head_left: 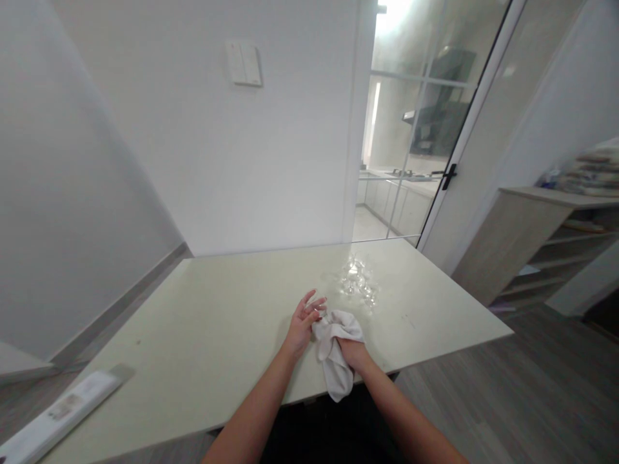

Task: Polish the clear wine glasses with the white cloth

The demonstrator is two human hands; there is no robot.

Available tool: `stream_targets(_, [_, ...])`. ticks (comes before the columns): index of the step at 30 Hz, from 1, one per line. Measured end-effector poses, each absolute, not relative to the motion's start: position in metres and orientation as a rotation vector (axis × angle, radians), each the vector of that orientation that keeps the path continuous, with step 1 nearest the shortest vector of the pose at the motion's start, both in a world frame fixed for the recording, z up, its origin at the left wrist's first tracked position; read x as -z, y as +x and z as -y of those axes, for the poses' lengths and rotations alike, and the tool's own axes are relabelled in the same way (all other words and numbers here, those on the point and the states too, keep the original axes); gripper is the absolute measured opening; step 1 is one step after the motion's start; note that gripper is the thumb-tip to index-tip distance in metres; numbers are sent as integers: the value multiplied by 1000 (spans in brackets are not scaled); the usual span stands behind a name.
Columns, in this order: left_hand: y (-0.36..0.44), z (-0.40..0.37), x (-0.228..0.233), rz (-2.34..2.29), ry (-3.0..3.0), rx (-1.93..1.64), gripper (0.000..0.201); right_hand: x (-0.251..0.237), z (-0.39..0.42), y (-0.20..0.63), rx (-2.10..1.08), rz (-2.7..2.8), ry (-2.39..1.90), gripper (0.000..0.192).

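My right hand (pixel 353 352) is wrapped in a white cloth (pixel 333 351), part of which hangs down over the table's front edge. Just left of it, my left hand (pixel 305 317) has its fingers curled round a small clear, shiny piece (pixel 319 308); its exact kind is too small to make out. The cloth touches or nearly touches that piece at the left fingertips. Beyond both hands, a cluster of several clear, glittering pieces (pixel 358 281) lies on the pale table (pixel 217 322).
A long white box (pixel 60 415) lies at the table's left front corner. Behind the table stands a white wall with a switch plate (pixel 244 63). A glass door (pixel 411 129) with a black handle is at the back right, beside a wooden shelf unit (pixel 532 238).
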State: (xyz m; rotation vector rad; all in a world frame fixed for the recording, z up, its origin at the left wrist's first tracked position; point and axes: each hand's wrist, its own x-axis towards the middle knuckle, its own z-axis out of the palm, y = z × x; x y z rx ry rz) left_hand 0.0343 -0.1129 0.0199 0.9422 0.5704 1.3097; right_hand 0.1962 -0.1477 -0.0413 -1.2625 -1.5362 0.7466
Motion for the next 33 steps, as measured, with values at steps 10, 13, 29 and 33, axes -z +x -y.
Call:
stream_targets(10, [35, 110, -15, -600, 1048, -1379, 77, 5, 163, 181, -742, 1409, -1159, 17])
stream_targets(13, [36, 109, -13, -614, 1069, -1415, 77, 5, 165, 179, -701, 1370, -1168, 17])
stream_targets(29, [94, 74, -30, -793, 1445, -1196, 71, 16, 167, 179, -696, 1694, -1061, 25])
stream_targets(33, [115, 57, -33, -780, 1432, -1172, 72, 13, 166, 180, -732, 1663, -1038, 25])
